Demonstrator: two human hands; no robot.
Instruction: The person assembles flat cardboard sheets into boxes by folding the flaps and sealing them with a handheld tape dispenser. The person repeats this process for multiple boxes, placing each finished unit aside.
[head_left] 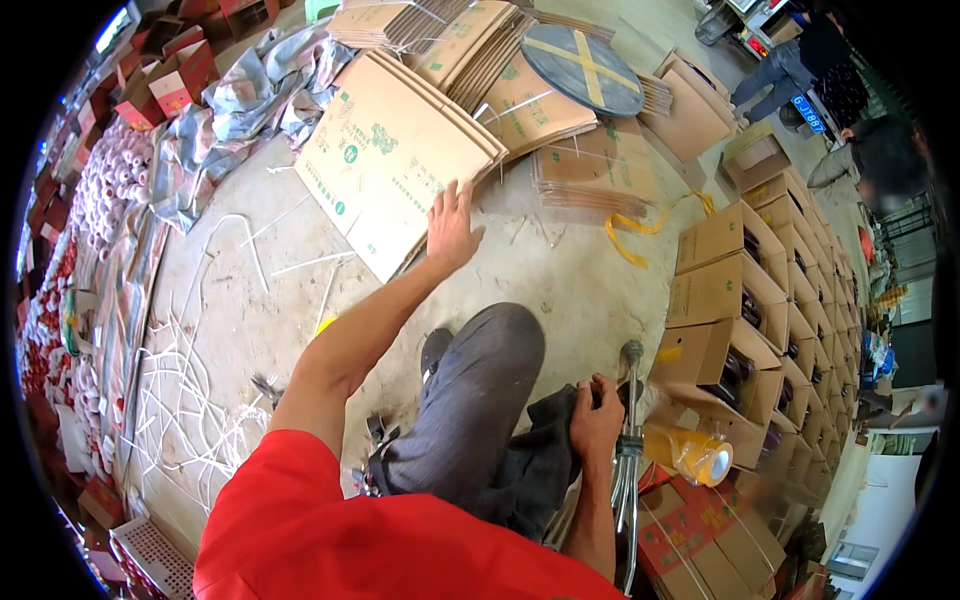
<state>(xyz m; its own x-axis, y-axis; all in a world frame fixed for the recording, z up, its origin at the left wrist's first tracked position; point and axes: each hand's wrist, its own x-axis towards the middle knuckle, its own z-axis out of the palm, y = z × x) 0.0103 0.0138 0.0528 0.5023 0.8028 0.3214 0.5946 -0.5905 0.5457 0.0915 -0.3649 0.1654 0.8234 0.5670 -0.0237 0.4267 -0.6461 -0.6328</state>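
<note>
My left hand [453, 228] reaches forward with its fingers apart, at the right edge of a stack of flattened cardboard cartons [385, 150]. The cartons are tan with green print and lie tilted on the floor; whether the fingertips press on them is hard to tell. Lower right, my right hand [597, 415] is beside a piece of black cloth [545, 440] and a metal stand with a pole [630, 440]. Its fingers are loosely bent with a gap between them, and nothing shows in them. A roll of yellow tape [705, 460] is just right of the pole.
More bundled cartons [590, 165] lie ahead under a round dark lid [582, 68]. Rows of open cartons holding dark purple produce [735, 380] stand at right. White straps [180, 410] tangle on the floor at left, near a striped tarp [265, 95]. Other people [790, 70] stand far right.
</note>
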